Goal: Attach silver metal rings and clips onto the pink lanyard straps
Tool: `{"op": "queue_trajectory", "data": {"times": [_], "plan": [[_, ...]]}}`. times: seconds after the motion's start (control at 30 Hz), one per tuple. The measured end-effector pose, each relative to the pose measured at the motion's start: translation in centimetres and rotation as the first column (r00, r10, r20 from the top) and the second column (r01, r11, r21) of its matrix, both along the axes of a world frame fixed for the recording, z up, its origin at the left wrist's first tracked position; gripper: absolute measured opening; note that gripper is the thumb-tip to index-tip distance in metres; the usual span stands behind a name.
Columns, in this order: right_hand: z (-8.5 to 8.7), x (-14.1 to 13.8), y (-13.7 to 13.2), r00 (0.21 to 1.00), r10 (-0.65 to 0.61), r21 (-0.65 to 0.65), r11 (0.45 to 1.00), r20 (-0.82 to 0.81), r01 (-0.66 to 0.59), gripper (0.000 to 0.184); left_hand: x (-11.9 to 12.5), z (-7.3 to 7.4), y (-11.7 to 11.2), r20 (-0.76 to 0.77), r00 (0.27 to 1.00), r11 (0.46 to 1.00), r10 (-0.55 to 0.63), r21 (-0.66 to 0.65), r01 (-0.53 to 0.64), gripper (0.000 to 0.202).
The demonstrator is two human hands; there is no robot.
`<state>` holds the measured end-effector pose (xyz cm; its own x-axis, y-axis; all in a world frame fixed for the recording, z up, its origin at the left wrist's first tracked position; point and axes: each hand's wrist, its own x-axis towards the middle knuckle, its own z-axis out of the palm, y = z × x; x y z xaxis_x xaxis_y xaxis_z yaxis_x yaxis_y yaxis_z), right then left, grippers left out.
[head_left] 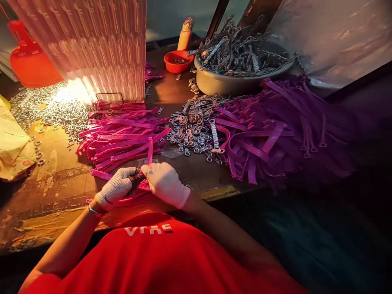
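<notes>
My left hand (pixel 118 187), in a dotted white work glove, is closed around a dark, narrow tool (pixel 136 179) whose kind I cannot make out. My right hand (pixel 165 183), in a smooth white glove, meets it there with fingers pinched on a pink strap (pixel 150 151). That strap rises from the fingertips toward the heap. Just beyond both hands lies a loose pile of pink straps (pixel 122 136), and a few more straps pass under my wrists. Where strap and tool meet is hidden by my fingers.
Steel rings (pixel 65 110) are heaped at left below a red lamp (pixel 33 61). Linked metal pieces (pixel 196 122) lie right of centre beside purple straps (pixel 275 134). Behind stand a chain-filled basin (pixel 232 83), a red bowl (pixel 174 67), a bottle (pixel 185 34) and a ribbed plastic panel (pixel 122 49).
</notes>
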<state>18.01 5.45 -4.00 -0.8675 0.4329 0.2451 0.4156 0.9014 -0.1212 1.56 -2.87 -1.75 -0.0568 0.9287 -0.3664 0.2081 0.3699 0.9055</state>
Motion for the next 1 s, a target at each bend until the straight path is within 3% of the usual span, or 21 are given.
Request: {"op": "queue_trajectory", "data": {"times": [0.07,0.13,0.2,0.3,0.5,0.67,0.73,0.83,0.93,1.0], "plan": [[-0.1,0.1,-0.1,0.999,-0.032,-0.066,0.997,0.011,0.032,0.023,0.1,-0.6,-0.2,-0.118,0.992,0.996,-0.046,0.074,0.055,0.032],[-0.1,0.1,-0.1,0.997,-0.077,-0.148,0.986,0.007,0.077,0.022,0.2,-1.1,-0.2,-0.143,0.988,0.993,-0.052,0.098,0.066,0.03],[0.1,0.3,0.0,0.996,-0.088,-0.219,0.972,-0.004,0.085,0.024,0.2,-1.4,-0.2,-0.035,0.999,0.998,-0.006,0.058,0.008,0.033],[0.0,0.5,0.5,0.999,-0.046,-0.294,0.955,-0.007,0.041,0.045,0.4,-1.4,-0.2,0.111,0.99,0.996,0.085,0.017,-0.087,0.038],[-1.4,0.9,0.7,0.999,0.037,-0.271,0.962,0.007,-0.033,0.024,0.9,-2.2,-0.6,0.074,0.995,0.996,0.07,0.046,-0.073,0.029],[-2.4,0.9,0.4,1.0,0.028,-0.216,0.976,-0.008,-0.029,0.02,1.0,-3.0,-0.2,-0.139,0.99,0.995,0.033,0.099,-0.02,0.02],[-2.4,0.7,0.4,1.0,0.021,-0.206,0.978,-0.017,-0.024,0.024,0.9,-2.3,0.2,-0.252,0.968,0.993,0.012,0.115,0.018,0.022],[-2.3,0.5,0.6,1.0,0.013,-0.197,0.98,-0.025,-0.018,0.026,-0.2,-0.2,0.6,-0.342,0.937,0.983,-0.068,0.138,0.122,0.019],[-2.2,1.0,1.0,0.999,0.015,-0.224,0.974,-0.031,-0.021,0.022,-2.8,2.2,-0.3,-0.44,0.892,0.967,-0.103,0.165,0.193,0.02],[-2.1,1.7,1.2,1.0,0.011,-0.237,0.971,-0.025,-0.017,0.019,-5.1,2.8,-1.7,-0.569,0.821,0.976,-0.056,0.141,0.165,0.022]]}}
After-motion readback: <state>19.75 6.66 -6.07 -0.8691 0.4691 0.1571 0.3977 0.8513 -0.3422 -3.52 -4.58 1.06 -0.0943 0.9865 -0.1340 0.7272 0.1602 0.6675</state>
